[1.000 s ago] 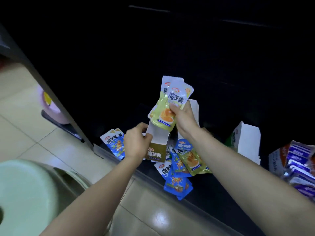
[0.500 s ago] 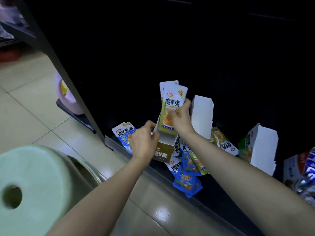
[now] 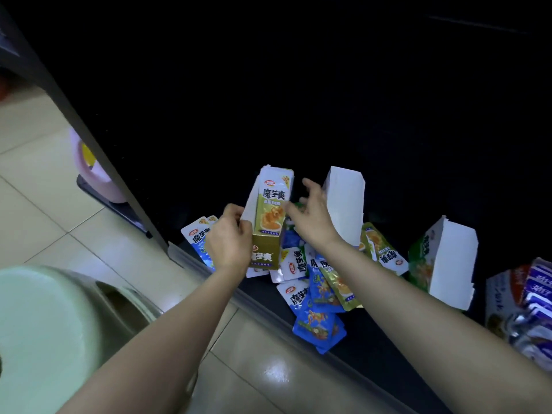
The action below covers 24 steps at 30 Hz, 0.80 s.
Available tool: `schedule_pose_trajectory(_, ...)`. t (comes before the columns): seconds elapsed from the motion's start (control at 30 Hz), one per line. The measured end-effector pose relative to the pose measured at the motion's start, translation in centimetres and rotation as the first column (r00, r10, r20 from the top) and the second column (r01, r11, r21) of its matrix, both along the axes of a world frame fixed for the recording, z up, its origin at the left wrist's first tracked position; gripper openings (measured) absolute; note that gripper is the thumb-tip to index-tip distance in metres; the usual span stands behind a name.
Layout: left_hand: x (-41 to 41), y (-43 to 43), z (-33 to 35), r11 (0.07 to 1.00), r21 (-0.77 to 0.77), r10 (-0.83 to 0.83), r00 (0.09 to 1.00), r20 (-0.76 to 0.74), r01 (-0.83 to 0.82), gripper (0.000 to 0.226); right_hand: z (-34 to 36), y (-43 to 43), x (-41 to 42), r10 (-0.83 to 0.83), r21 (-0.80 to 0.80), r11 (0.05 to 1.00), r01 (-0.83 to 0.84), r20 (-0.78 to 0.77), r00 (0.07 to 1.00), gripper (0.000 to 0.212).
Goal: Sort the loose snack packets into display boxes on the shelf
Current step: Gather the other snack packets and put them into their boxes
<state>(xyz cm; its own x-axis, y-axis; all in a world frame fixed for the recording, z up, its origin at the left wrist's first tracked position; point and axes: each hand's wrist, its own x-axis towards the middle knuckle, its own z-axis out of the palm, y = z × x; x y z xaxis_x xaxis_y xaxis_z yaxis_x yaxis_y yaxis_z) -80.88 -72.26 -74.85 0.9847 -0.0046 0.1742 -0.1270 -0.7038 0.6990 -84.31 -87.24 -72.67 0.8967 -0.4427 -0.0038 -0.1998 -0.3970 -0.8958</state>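
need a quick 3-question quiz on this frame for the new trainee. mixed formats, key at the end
1. True or false: the left hand grips the olive box that has packets standing in it.
2. Pick one. The right hand is: A) open, gripping nothing; B) pinching a blue packet; C) resting on the stool.
3. Fill in: the loose packet nearest the front edge of the shelf is ___ in colour.
Key: 1 true; 2 A; 3 blue.
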Motion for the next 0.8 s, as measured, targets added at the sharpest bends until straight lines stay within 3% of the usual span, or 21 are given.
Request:
schedule_pose_trajectory(0.07,1.1,-0.5,-0.2,0.999,-0.017,0.051,0.999,0.004,-0.051,0.018,0.2,0.2,-0.1,0.078,0.084,0.994,-0.067,-0.14,0.987,0.08)
schedule_pose_trajectory(0.17,2.8,-0.9,-0.8,0.996,-0.02,0.088,0.996,0.025,-0.087,0.018,0.8,0.9,0.0,0.22,0.381,0.918,-0.107,-0.266,0.939,0.066)
schedule_pose_trajectory(0.2,3.4,-1.1,-1.1,0.996,-0.023,0.082,0.996,0.027,-0.082,0.018,0.7,1.1,0.4,0.216,0.417,0.905,-0.088,-0.271,0.938,0.059)
schedule_pose_trajectory(0.37,6.1,-1.4,-2.5,0.999,-0.053,0.002,1.0,0.008,-0.002,0.022,-1.2,1.8,4.5,0.073,0.363,0.932,0.011,-0.216,0.974,0.038)
schedule_pose_trajectory(0.53,9.0,-1.5,-3.4,0.97,-0.233,-0.086,0.994,-0.065,0.069,0.027,-4.0,1.9,8.0,0.008,0.213,0.977,0.027,-0.165,0.986,0.04)
schedule_pose_trajectory(0.8,9.9,-1.0,-6.4,0.871,-0.388,-0.392,0.903,-0.177,0.302,0.043,-6.6,0.8,8.1,0.096,0.316,0.947,-0.056,-0.11,0.989,0.053)
